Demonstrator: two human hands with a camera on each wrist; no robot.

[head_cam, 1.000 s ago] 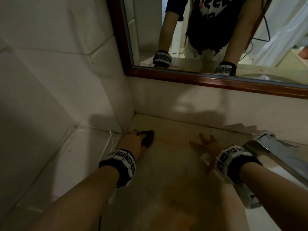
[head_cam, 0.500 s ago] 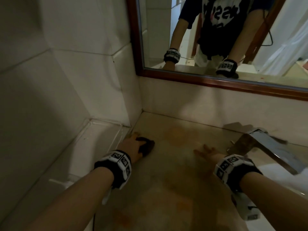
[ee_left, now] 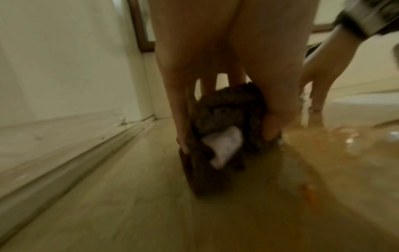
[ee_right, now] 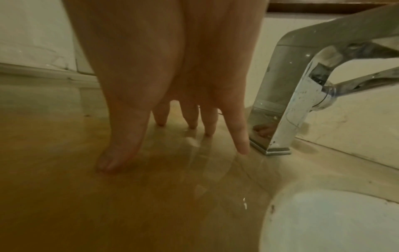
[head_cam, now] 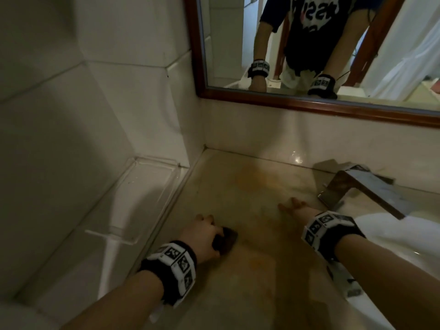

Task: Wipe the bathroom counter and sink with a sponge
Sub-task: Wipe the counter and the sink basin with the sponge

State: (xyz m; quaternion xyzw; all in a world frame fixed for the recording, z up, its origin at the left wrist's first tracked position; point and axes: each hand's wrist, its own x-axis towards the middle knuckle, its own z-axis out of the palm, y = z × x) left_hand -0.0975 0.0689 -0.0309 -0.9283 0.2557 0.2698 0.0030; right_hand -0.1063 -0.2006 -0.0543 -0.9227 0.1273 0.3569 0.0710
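My left hand grips a dark brown sponge and presses it on the beige counter, near the counter's left edge. In the left wrist view the sponge sits between thumb and fingers, with a small white tag on it. My right hand lies flat with straight, spread fingers on the wet counter, just left of the chrome faucet. The white sink basin is at the lower right, beside my right forearm.
A tiled wall with a clear glass ledge runs along the left. A wood-framed mirror hangs above the back splash. The faucet stands at the back right of the counter. Orange-brown stains mark the counter's middle.
My left hand has drawn the sponge back toward me along the left edge of the counter, away from the back corner. The right hand stays flat in about the same place.
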